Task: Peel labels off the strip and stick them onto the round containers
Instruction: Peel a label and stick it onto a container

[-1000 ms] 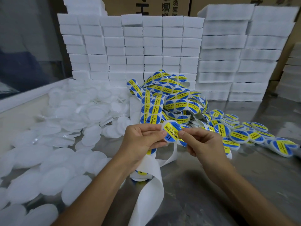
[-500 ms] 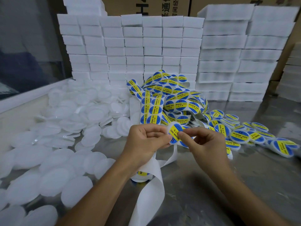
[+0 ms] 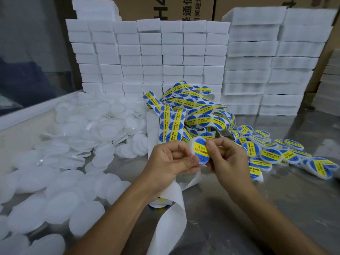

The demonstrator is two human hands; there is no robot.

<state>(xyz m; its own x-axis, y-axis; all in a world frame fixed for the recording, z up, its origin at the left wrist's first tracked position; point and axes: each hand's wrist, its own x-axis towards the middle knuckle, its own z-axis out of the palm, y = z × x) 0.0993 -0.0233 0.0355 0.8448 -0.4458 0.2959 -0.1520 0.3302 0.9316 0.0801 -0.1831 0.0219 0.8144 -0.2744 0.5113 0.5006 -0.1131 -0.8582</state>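
Over on the left, bare white containers (image 3: 77,129) lie heaped; mid-table, the left hand (image 3: 171,161) and right hand (image 3: 227,159) together pinch one labelled container (image 3: 199,150) beneath the tangled label strip (image 3: 193,111); finished ones (image 3: 272,155) pile up rightward.

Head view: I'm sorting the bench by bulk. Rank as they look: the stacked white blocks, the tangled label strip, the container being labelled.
1. Stacked white blocks, largest.
2. Tangled label strip.
3. Container, pinched by left hand and right hand, smallest though nearest.
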